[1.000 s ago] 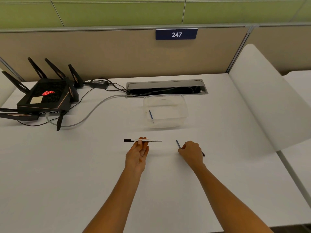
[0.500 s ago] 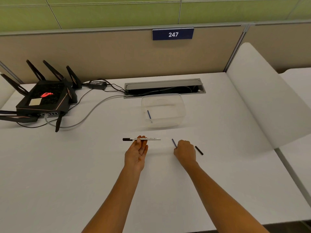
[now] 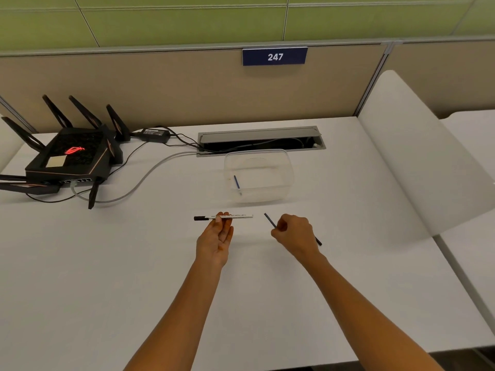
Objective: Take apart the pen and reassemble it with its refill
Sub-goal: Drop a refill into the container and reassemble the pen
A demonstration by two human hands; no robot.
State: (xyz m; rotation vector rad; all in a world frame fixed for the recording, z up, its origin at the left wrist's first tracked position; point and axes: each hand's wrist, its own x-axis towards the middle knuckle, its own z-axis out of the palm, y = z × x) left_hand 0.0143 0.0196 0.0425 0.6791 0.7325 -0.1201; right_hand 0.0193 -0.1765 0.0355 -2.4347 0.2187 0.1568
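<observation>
The pen's in 2 parts. The left hand (image 3: 215,238) is palm up, its fingers (image 3: 219,218) pinching the white pen barrel (image 3: 232,216) near the middle. The barrel lies level, black cap end (image 3: 201,218) to the left and open end toward the other hand. The right hand (image 3: 293,234) is curled, fingers closed on the thin dark refill (image 3: 270,220), which slants up and left out of the fist. A short dark bit (image 3: 318,241) shows past the hand's far side; can't tell if it's the refill's tail or a separate piece on the tabletop (image 3: 107,263).

Step in hand, as I read it: feeding the refill back into the barrel. To do it well:
- Turn the refill so it's in line w/ the barrel, not angled as it is now.
- Bring the 2 hands together; the refill tip and barrel mouth are near but apart.
- Hold the refill close to its leading end so it doesn't flex, and keep the barrel steady.
- Check which end goes in 1st; too small to tell from here.

Tabletop is plain white and smooth, so small parts could roll. Just beyond the hands sits a clear plastic container (image 3: 286,167) w/ 1 blue stick-like item (image 3: 236,181) inside, maybe a spare refill. Behind it is a cable tray slot (image 3: 261,133). At far left is a black router (image 3: 69,159) w/ antennas, a red logo lit, cables trailing to the slot. A beige partition w/ a blue "247" plate (image 3: 274,56) backs the desk, green wall above, and a white divider panel (image 3: 417,162) is on the right.
</observation>
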